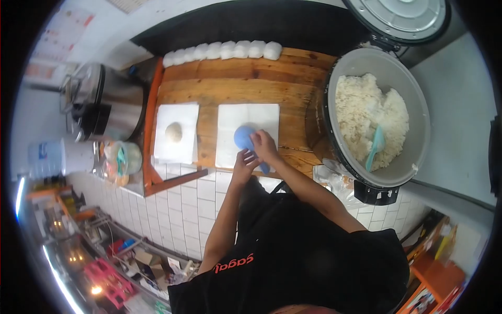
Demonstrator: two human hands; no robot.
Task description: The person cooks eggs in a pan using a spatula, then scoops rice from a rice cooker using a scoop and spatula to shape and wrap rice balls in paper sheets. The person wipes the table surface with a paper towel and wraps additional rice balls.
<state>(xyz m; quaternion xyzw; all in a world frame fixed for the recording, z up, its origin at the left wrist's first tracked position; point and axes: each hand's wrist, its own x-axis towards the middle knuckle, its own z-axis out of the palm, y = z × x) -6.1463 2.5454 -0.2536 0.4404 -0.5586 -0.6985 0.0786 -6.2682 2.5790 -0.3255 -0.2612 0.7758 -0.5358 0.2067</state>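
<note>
A round blue bowl-like tool (243,137) is over the white paper (227,118) at the middle of the wooden table, and a blue handle-like end shows below my hands. My right hand (265,147) grips the blue tool at its right side. Just below it my left hand (247,163) has its fingers apart, near or against the handle; whether it holds anything is hard to tell. On another stack of white paper (183,152) to the left rests a round mound of rice (173,132).
A large pot of rice (361,115) with a teal scoop (376,144) stands at the right, its lid (400,18) raised. White wrapped bundles (227,50) line the table's back edge. A metal cooker (117,104) and a clear container (125,158) are at the left.
</note>
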